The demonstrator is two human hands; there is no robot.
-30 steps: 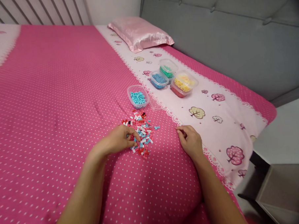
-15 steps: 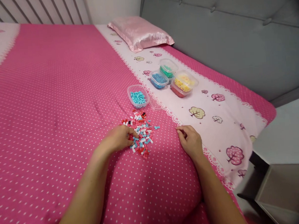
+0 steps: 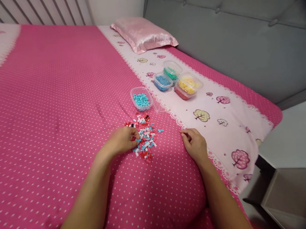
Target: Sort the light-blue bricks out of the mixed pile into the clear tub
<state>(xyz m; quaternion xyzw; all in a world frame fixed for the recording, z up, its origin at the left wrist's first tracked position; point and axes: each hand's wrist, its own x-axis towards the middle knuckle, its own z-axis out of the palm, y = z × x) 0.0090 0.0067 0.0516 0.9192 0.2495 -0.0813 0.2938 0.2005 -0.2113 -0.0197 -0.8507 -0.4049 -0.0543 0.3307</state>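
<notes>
A loose pile of small plastic toy bricks (image 3: 147,136) in white, red, pink, light blue and a little black lies on the pink dotted sheet. My left hand (image 3: 123,139) is at the pile's left edge, thumb and index finger pinched on a light blue brick (image 3: 138,140). To the right of the pile, my right hand (image 3: 195,144) rests on the sheet with its fingers curled in, and nothing shows in it. Just beyond the pile stands an uncovered clear tub (image 3: 134,102) of turquoise bricks.
Farther back are lidded tubs of blue bricks (image 3: 163,82), green bricks (image 3: 170,73) and yellow bricks (image 3: 187,87), the last stacked on a red one (image 3: 181,93). A clear lid (image 3: 160,107) lies beside the turquoise tub. A pink pillow (image 3: 144,34) sits near the grey headboard (image 3: 215,41).
My left hand's fingers have drawn slightly back to the left and closed together, with a light blue brick at their tips. My right hand has stayed still.
</notes>
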